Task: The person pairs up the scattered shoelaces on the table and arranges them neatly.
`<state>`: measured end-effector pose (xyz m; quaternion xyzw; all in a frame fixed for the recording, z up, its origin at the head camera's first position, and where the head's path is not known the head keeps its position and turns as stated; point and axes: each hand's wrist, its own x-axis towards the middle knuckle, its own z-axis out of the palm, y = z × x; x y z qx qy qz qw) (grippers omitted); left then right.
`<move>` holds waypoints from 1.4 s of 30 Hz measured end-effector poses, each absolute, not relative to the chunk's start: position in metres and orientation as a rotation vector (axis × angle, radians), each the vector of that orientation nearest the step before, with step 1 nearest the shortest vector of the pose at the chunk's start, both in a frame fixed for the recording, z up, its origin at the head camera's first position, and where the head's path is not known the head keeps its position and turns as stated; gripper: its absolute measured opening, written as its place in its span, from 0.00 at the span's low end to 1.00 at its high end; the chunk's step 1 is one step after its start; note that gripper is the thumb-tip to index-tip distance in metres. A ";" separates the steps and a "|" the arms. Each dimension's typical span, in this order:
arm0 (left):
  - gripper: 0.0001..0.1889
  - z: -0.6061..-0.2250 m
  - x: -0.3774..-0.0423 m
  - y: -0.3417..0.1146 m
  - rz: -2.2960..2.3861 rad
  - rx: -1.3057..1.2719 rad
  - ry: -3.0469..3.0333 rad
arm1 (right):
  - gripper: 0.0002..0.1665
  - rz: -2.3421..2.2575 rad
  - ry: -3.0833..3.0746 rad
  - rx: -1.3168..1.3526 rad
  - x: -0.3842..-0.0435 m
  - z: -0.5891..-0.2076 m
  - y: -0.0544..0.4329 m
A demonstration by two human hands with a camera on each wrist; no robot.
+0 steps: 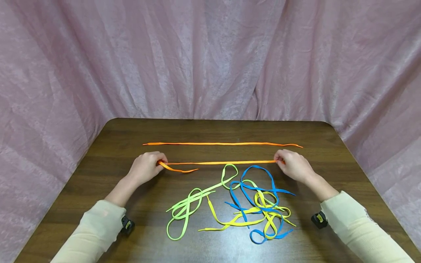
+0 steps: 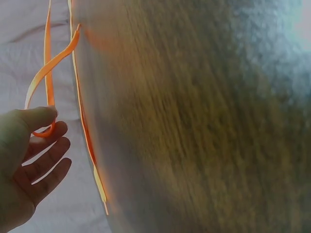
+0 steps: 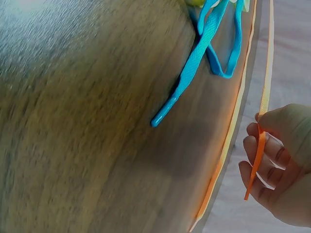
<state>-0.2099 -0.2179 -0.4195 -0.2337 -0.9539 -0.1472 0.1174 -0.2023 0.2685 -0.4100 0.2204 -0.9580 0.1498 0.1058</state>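
Observation:
An orange shoelace [image 1: 220, 162] is stretched nearly straight between the two hands. My left hand [image 1: 147, 166] pinches it between thumb and forefinger, and a loose tail [image 2: 58, 59] loops back to the right from there. At the other end my right hand [image 1: 294, 163] pinches the lace close to its tip, whose short end [image 3: 254, 174] hangs across the fingers in the right wrist view. Farther back, a second orange shoelace [image 1: 223, 144] lies straight across the table, roughly parallel to the held one.
On the wooden table [image 1: 138, 233], nearer the body, lies a loosely looped light-green shoelace [image 1: 186, 208]. To its right, blue shoelaces [image 1: 274, 179] and yellow shoelaces [image 1: 245, 222] overlap in a tangle. A pink curtain [image 1: 210, 58] hangs behind the table's far edge.

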 end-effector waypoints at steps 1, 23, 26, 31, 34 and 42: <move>0.06 -0.419 -0.210 -0.219 -0.427 -0.680 -2.794 | 0.06 0.437 -2.824 0.646 -0.203 -0.410 0.270; 0.04 -0.426 -0.223 -0.252 -0.433 -0.507 -2.856 | 0.05 0.400 -2.895 0.512 -0.207 -0.410 0.307; 0.01 -0.427 -0.224 -0.257 -0.438 -0.472 -2.862 | 0.05 0.383 -2.877 0.514 -0.208 -0.411 0.311; 0.03 -0.427 -0.226 -0.264 -0.448 -0.410 -2.902 | 0.05 0.362 -2.875 0.506 -0.209 -0.413 0.319; 0.03 -0.428 -0.227 -0.267 -0.447 -0.380 -2.926 | 0.05 0.366 -2.885 0.491 -0.209 -0.414 0.325; 0.03 -0.428 -0.228 -0.275 -0.449 -0.355 -2.941 | 0.05 0.373 -2.873 0.485 -0.210 -0.418 0.339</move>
